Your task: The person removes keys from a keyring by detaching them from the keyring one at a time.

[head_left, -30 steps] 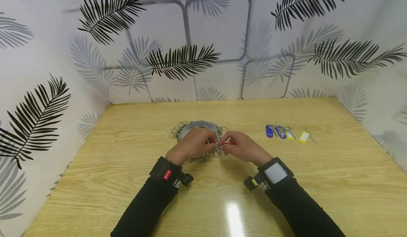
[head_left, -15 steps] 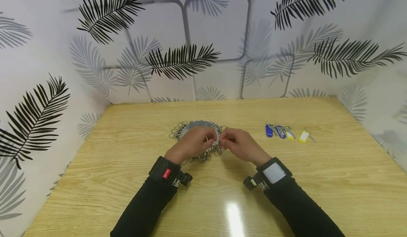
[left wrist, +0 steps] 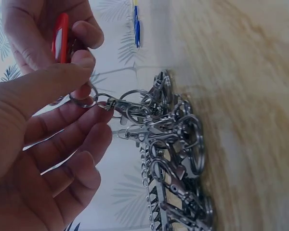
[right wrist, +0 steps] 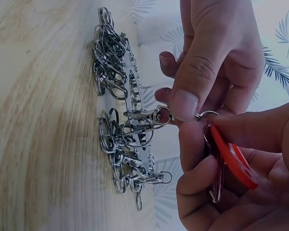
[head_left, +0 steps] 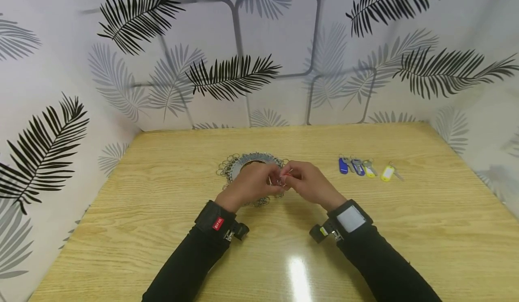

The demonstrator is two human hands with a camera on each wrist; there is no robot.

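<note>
My left hand [head_left: 252, 182] and right hand [head_left: 313, 182] meet at the right edge of a round metal rack [head_left: 238, 163] hung with snap clasps and split rings. Between thumb and forefinger, the left hand pinches a small metal ring [right wrist: 210, 114], beside a clasp [right wrist: 151, 115] hanging on the rack. A red key tag [right wrist: 235, 159] with a key [right wrist: 217, 185] is held in the curled fingers of the right hand; its thumb tip is right at the ring. In the left wrist view, the red tag [left wrist: 61, 38] stands above my left thumb.
Right of the rack lie blue key tags [head_left: 343, 167] and yellow key tags [head_left: 387, 174] with keys, on the wooden table [head_left: 162, 212]. More clasps and rings [left wrist: 183, 139] crowd close to the fingers. A leaf-patterned wall covering [head_left: 279, 103] rises behind the table.
My left hand has shifted right, closer to the right hand, uncovering more of the rack's middle. The right hand stays nearly in place. The loose tags have not moved.
</note>
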